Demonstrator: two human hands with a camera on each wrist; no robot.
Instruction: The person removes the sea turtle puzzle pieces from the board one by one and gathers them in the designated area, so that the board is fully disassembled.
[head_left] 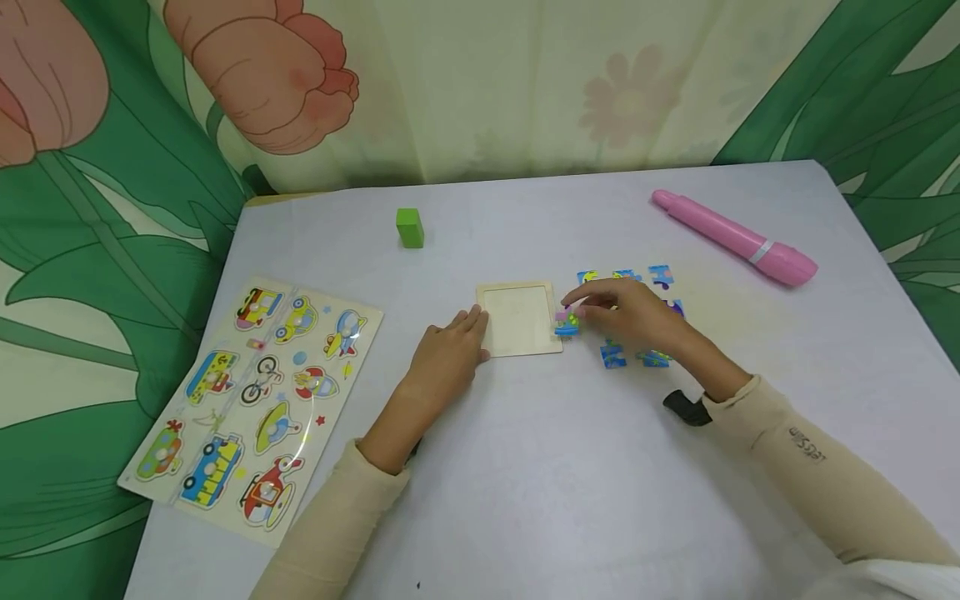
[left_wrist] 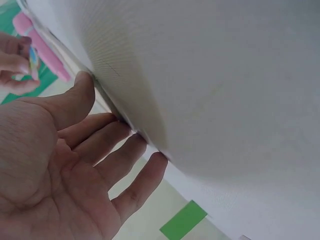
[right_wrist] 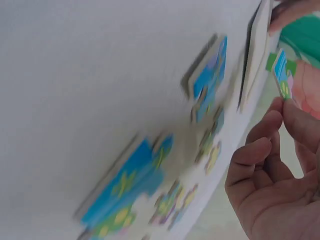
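Note:
A square wooden puzzle frame [head_left: 557,321] with a bare inside lies at mid-table. My left hand [head_left: 450,348] rests against its left edge, fingers fairly straight; in the left wrist view the fingertips [left_wrist: 159,159] touch the edge. Just past the frame's right side, my right hand [head_left: 626,315] pinches a blue, pink and green jigsaw piece [head_left: 567,323] between thumb and finger. The right wrist view shows that piece [right_wrist: 283,75] raised above the table. Several loose jigsaw pieces [head_left: 612,356] lie around and beneath the right hand, some partly hidden by it.
A board of vehicle pictures [head_left: 300,358] lies at the left. One green block [head_left: 410,228] stands toward the back. A pink marker-shaped object [head_left: 735,237] lies at the back right. Behind the white table [head_left: 525,500] hangs a flowered curtain [head_left: 480,92].

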